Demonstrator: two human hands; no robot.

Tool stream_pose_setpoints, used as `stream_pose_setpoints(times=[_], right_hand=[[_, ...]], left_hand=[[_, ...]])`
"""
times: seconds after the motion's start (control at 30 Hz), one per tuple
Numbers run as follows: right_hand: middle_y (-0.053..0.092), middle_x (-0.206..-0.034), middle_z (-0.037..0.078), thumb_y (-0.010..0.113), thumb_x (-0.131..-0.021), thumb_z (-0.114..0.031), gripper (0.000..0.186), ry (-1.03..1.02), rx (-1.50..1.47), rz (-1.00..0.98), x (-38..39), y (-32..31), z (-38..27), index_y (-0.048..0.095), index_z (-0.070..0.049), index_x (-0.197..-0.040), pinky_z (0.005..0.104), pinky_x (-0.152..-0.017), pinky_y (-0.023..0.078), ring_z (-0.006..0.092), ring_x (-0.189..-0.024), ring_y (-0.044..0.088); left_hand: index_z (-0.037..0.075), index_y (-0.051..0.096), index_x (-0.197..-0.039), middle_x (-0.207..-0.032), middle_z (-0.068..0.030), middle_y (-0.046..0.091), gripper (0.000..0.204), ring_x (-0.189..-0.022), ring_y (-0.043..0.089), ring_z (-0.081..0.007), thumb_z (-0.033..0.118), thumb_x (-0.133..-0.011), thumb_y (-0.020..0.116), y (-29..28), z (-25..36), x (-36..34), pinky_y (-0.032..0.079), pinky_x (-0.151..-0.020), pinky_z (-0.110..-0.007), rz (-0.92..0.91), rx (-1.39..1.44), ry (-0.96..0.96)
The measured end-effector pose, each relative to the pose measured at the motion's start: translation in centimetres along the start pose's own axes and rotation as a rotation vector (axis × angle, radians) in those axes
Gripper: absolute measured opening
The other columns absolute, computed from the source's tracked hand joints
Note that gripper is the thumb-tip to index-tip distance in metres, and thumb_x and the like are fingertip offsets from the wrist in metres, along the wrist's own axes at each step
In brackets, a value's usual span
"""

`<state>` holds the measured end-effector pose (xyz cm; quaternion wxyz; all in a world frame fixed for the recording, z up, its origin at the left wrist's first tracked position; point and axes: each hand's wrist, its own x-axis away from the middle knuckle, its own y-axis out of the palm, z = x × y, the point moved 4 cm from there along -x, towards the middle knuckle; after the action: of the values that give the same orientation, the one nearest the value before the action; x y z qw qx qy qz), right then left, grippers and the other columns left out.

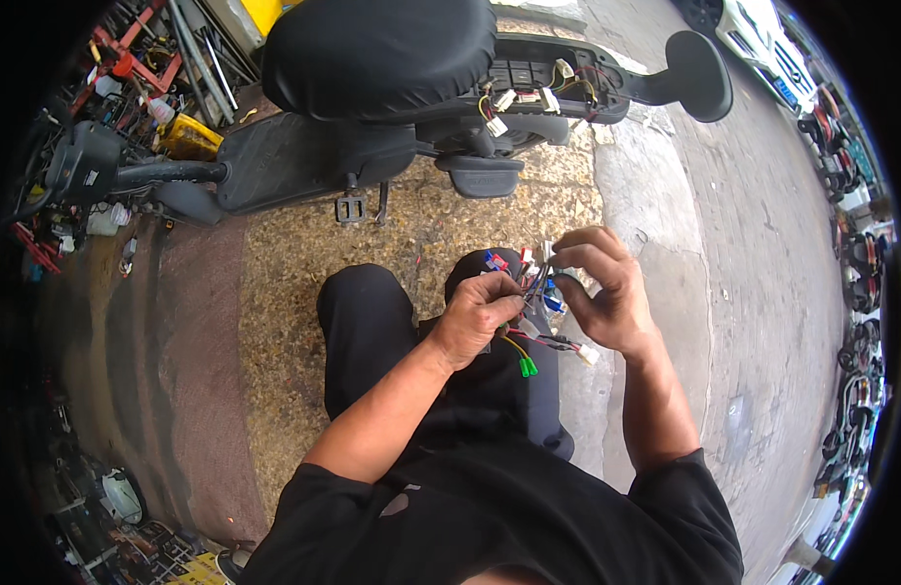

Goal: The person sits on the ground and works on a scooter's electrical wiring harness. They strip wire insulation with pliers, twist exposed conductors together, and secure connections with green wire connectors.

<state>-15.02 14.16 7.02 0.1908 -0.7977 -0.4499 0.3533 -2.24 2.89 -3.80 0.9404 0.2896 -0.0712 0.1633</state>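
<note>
Over my right knee I have a wiring harness (pixel 536 292), a bundle of thin wires ending in plastic connectors. My left hand (pixel 477 317) is closed around the bundle. Raised beside it, my right hand (pixel 607 288) has its thumb and fingers curled at a white connector (pixel 546 252) on top of the bundle; the fingers partly hide the grip. Blue plugs (pixel 554 304) show between the hands. Below hang two green connectors (pixel 528 367), and a white connector (pixel 587 355) sticks out to the right on its wires.
Across from me stands a black electric scooter (pixel 314 161) with a large seat (pixel 382 54). Its open rear compartment (pixel 528 76) shows wires and white connectors. Tools and parts (pixel 129 78) crowd the far left. A white car (pixel 767 49) and parked two-wheelers (pixel 865 273) line the right side.
</note>
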Motion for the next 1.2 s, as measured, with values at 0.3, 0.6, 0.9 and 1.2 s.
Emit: stream_pose_setpoints(times=[0.3, 0.6, 0.9, 1.2], right_hand=[[0.064, -0.082, 0.005, 0.070, -0.079, -0.010, 0.007, -0.207, 0.255, -0.407, -0.7, 2.1, -0.1, 0.068, -0.010, -0.086, 0.0415, -0.089, 0.044, 0.0286, -0.094, 0.061], [0.064, -0.078, 0.008, 0.068, -0.080, -0.009, 0.007, -0.027, 0.121, -0.421, -0.2, 2.4, 2.2, 0.063, -0.010, -0.084, 0.0436, -0.079, 0.046, 0.0329, -0.083, 0.062], [0.062, -0.075, 0.013, 0.069, -0.077, -0.001, 0.011, -0.050, -0.058, -0.366, -0.1, 2.4, 2.3, 0.065, -0.005, -0.086, 0.0440, -0.069, 0.047, 0.0369, -0.075, 0.062], [0.067, -0.083, 0.016, 0.067, -0.080, -0.005, 0.016, 0.022, -0.094, -0.376, 0.5, 2.7, 2.9, 0.067, -0.005, -0.096, 0.0451, -0.069, 0.051, 0.0399, -0.080, 0.065]], left_hand=[[0.002, 0.066, -0.091, -0.081, 0.0002, 0.065, 0.005, -0.073, 0.057, -0.0066, 0.005, -0.090, 0.063, 0.3, 0.5, 0.0, 0.045, -0.068, -0.022, -0.082, -0.144, -0.076], [0.001, 0.058, -0.087, -0.075, -0.0030, 0.058, 0.015, -0.071, 0.053, -0.0103, -0.001, -0.077, 0.068, 1.0, 0.3, 0.1, 0.046, -0.067, -0.029, 0.046, -0.492, 0.174], [0.001, 0.054, -0.084, -0.077, -0.0144, 0.059, 0.021, -0.074, 0.060, -0.0355, -0.006, -0.070, 0.067, 1.8, 2.3, 0.3, 0.048, -0.066, -0.042, 0.068, -0.909, 0.515], [0.002, 0.054, -0.083, -0.079, -0.0144, 0.059, 0.018, -0.075, 0.059, -0.0361, -0.003, -0.072, 0.068, 1.9, 2.7, 0.4, 0.048, -0.068, -0.044, 0.058, -1.016, 0.645]])
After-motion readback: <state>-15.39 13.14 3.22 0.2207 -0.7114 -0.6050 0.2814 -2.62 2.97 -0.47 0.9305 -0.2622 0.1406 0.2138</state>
